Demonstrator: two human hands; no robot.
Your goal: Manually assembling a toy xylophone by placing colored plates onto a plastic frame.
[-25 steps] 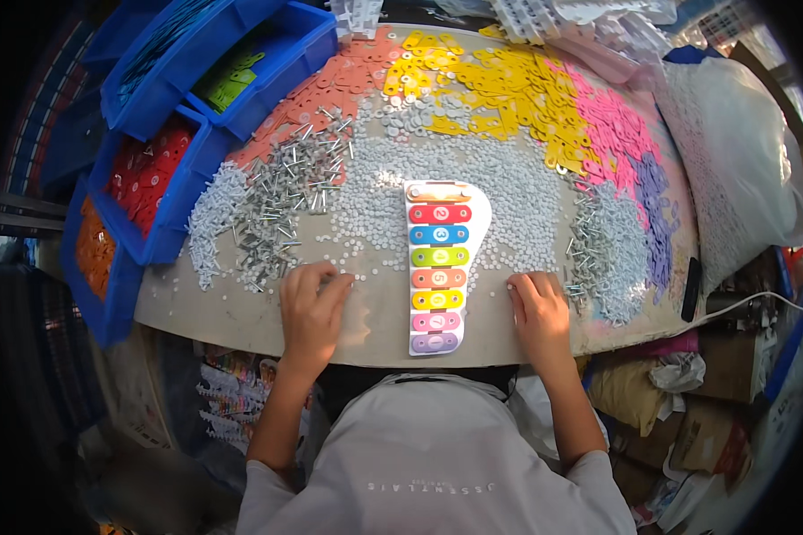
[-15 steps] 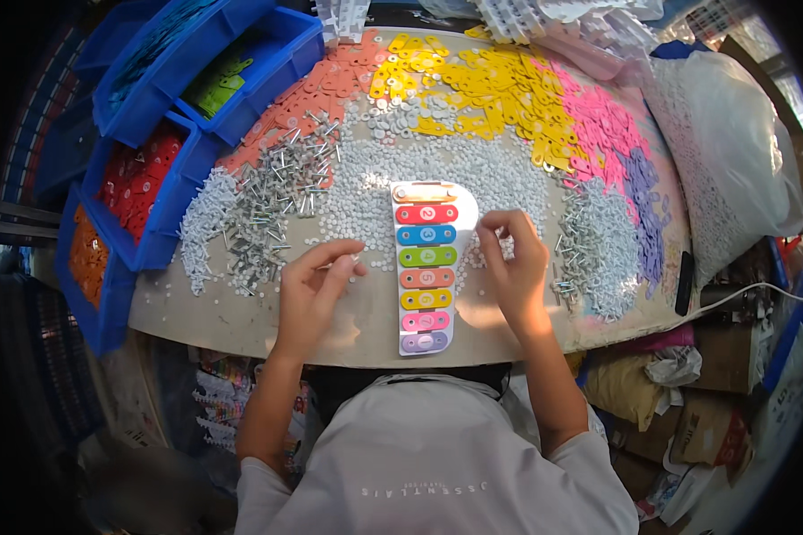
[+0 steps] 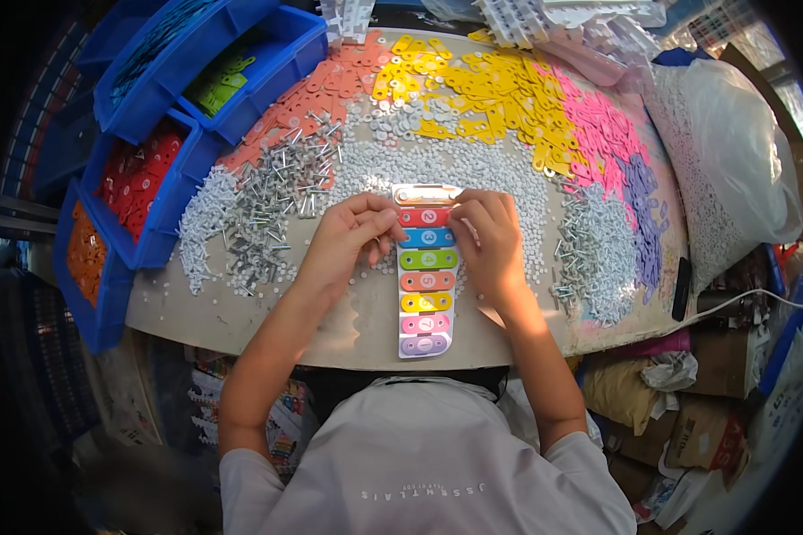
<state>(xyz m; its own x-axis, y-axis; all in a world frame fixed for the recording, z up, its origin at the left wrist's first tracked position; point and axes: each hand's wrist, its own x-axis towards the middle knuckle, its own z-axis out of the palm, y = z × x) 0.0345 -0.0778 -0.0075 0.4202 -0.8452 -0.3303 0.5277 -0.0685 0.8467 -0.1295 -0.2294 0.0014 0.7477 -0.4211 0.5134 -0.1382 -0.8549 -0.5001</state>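
A white toy xylophone base (image 3: 447, 346) lies upright in front of me. Across it runs a row of coloured bars, from an orange one at the far end to a purple bar (image 3: 426, 345) nearest me. At the left end of the red bar (image 3: 426, 217) is my left hand (image 3: 352, 236), thumb and forefinger pinched together. My right hand (image 3: 489, 236) has its fingers bent down over the right ends of the red bar and the blue bar (image 3: 426, 237). Anything between the fingertips of either hand is too small or hidden to make out.
Small white rings (image 3: 500, 178) spread beyond the xylophone. Metal pins (image 3: 281, 178) and white screws (image 3: 207, 223) lie left; more white screws (image 3: 611, 259) lie right. Loose yellow bars (image 3: 509, 89), pink bars (image 3: 598, 125) and purple pieces line the far side. Blue bins (image 3: 174, 259) stand left.
Both hands have moved in to the far part of the xylophone: the left forward and rightward, the right leftward. Their fingertips now meet the red bar's ends.
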